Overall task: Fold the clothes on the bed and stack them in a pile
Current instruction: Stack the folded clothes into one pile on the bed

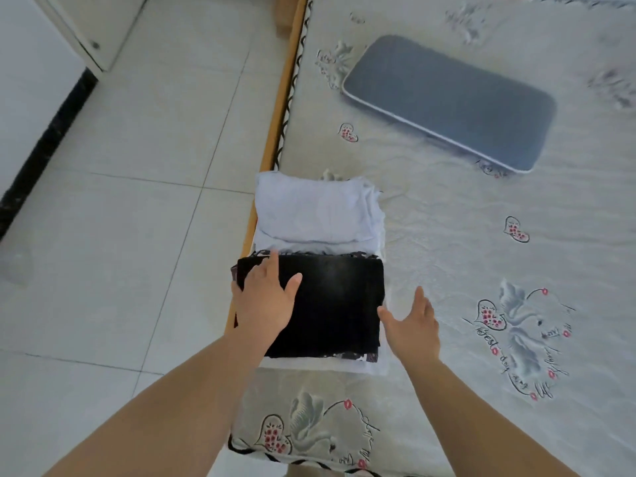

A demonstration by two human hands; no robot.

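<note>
A folded black garment [337, 304] lies on top of a pile at the bed's left edge, with a patterned dark piece and white cloth showing under its rim. Behind it sits a folded pale lilac garment [313, 211]. My left hand [265, 297] lies flat on the black garment's left side, fingers spread. Just off the pile's right edge, my right hand [413, 325] hovers over the bed sheet [481, 242] with its fingers apart and nothing in it.
A grey-blue flat cushion [451, 98] lies at the far right of the bed. The wooden bed frame [278, 108] runs along the left edge, with tiled floor [137, 201] beyond it and a white cabinet [89, 25] at the top left.
</note>
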